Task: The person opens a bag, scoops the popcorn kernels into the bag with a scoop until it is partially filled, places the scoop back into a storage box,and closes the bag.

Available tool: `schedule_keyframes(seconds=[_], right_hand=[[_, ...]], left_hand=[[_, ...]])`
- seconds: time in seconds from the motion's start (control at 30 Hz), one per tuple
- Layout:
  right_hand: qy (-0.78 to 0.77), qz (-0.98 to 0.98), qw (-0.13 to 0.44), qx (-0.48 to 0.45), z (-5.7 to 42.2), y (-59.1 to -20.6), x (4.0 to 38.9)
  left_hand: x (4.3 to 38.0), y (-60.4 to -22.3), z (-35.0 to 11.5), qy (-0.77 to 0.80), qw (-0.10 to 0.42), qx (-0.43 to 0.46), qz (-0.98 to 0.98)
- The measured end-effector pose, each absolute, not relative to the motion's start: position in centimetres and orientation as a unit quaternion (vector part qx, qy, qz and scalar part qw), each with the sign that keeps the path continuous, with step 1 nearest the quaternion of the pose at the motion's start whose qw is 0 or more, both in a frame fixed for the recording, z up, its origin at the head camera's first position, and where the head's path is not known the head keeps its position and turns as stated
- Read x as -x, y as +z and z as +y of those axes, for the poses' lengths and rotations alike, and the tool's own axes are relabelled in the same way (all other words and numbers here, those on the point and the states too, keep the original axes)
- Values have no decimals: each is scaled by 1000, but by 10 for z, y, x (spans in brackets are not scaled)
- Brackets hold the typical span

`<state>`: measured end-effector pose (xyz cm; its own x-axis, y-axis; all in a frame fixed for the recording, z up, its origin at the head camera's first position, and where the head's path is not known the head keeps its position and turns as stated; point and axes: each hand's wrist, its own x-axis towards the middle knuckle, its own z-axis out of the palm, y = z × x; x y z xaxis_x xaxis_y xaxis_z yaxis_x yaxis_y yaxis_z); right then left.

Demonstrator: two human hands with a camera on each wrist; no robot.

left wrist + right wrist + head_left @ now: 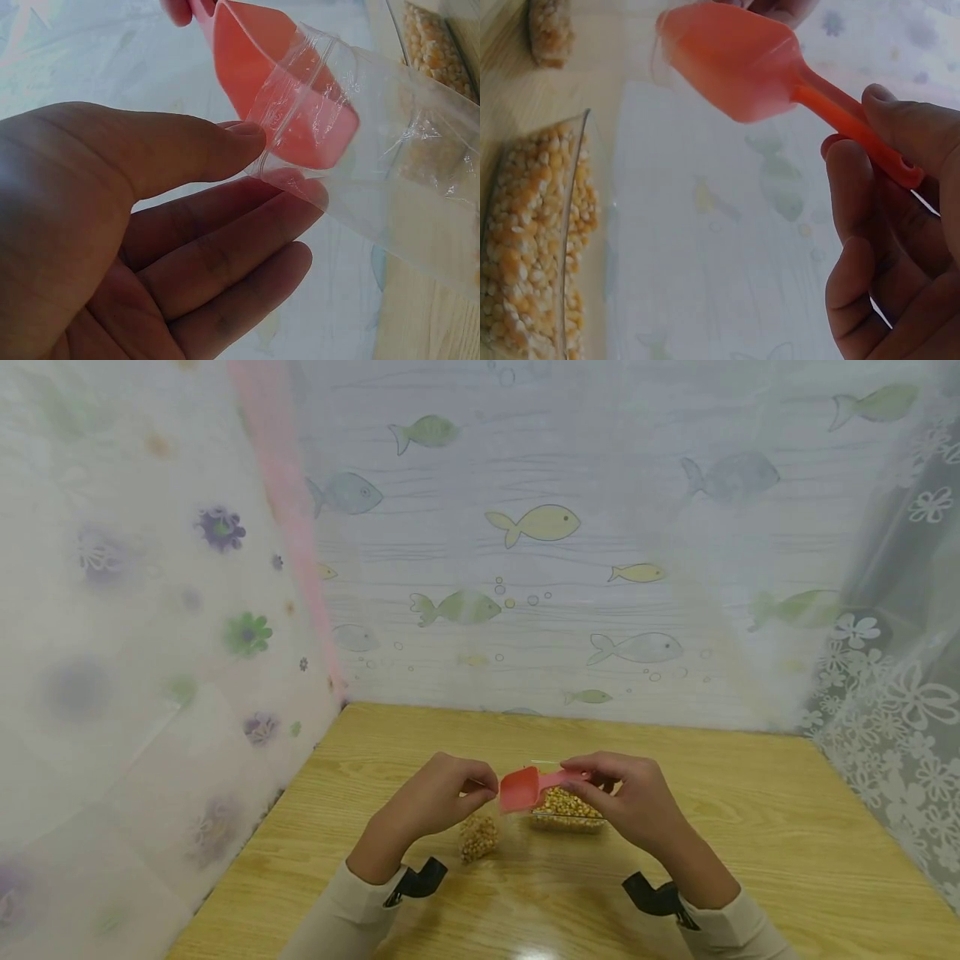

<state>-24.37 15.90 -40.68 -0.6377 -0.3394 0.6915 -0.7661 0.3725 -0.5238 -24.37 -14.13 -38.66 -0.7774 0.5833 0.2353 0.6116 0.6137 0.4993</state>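
Observation:
My left hand (442,793) pinches the mouth edge of a clear zip bag (390,142) between thumb and fingertips. Corn kernels (478,838) fill the bag's lower end, which hangs below that hand. In my right hand (630,793), thumb and fingers grip the handle of a pinkish-red scoop (520,791). The scoop lies roughly level, its blade pointing left toward the bag. Seen from the left wrist, the front of the blade sits within the bag's mouth, behind the clear film. No kernels show on the visible part of the blade.
A clear rectangular container (567,827) of yellow corn kernels stands on the wood-grain table (720,810), partly behind the scoop and right hand. Curtains printed with fish (551,523) and flowers (249,633) hang along the table's back and sides.

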Motion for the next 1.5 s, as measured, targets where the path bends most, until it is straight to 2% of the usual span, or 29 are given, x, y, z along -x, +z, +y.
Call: schedule_keyframes(seconds=[0.63,1.23,1.5], right_hand=[[432,-839,205,-260,193,-402,256],[372,-876,194,-238,215,-402,266],[344,-899,171,-210,225,-402,266]], left_hand=[[243,-387,-142,-282,21,331,-900],[243,-386,-142,-276,21,328,-903],[243,-386,-142,-276,20,329,-903]])
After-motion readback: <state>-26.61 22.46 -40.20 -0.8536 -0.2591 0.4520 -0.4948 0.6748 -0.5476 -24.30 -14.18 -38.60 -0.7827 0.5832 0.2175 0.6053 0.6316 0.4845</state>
